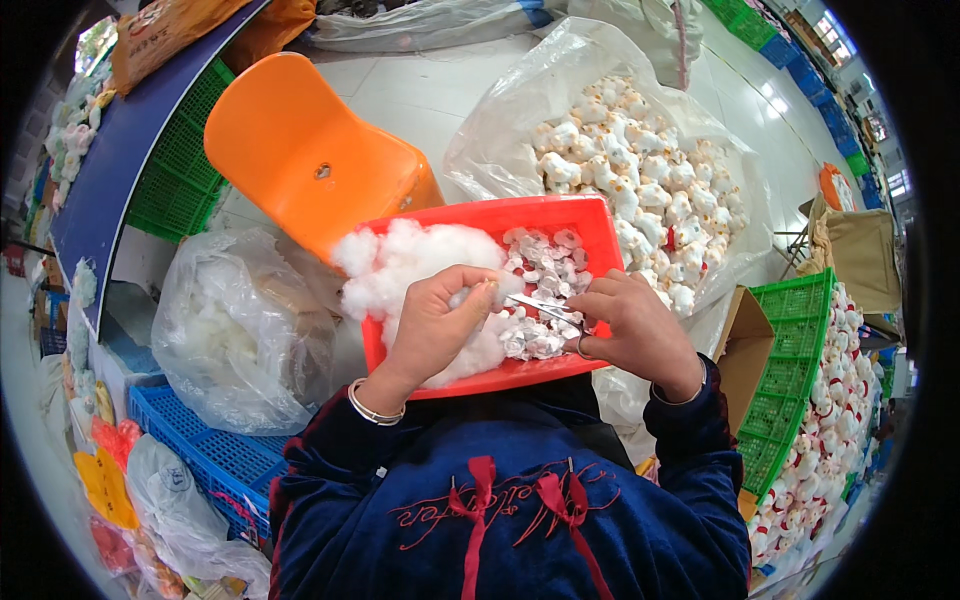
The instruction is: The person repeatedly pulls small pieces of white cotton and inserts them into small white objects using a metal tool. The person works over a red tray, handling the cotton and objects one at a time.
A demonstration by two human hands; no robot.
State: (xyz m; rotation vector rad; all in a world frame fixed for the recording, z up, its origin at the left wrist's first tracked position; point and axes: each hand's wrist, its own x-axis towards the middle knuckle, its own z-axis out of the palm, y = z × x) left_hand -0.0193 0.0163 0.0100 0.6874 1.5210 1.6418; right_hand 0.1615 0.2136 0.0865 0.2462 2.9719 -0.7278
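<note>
My left hand [447, 318] is closed in a pinch above the white stuffing, holding a small whitish piece [459, 298] partly hidden by its fingers. In my right hand [640, 325] is a slim metal scissor-handled tool [545, 307]. Its tip points left, close to my left fingertips; I cannot tell whether it is scissors or forceps. Both hands are over a red plastic tray [497, 380] lying across my lap. Fluffy white stuffing [420, 255] fills the tray's left side. Small silvery-white fabric pieces [545, 262] are heaped on its right side.
An orange plastic chair [300, 150] stands ahead on the left. Beyond the tray, a clear bag [500, 130] holds many small white plush toys [640, 170]. A bag of stuffing [235, 330] and a blue crate [215, 450] sit left; a green crate [790, 380] stands right.
</note>
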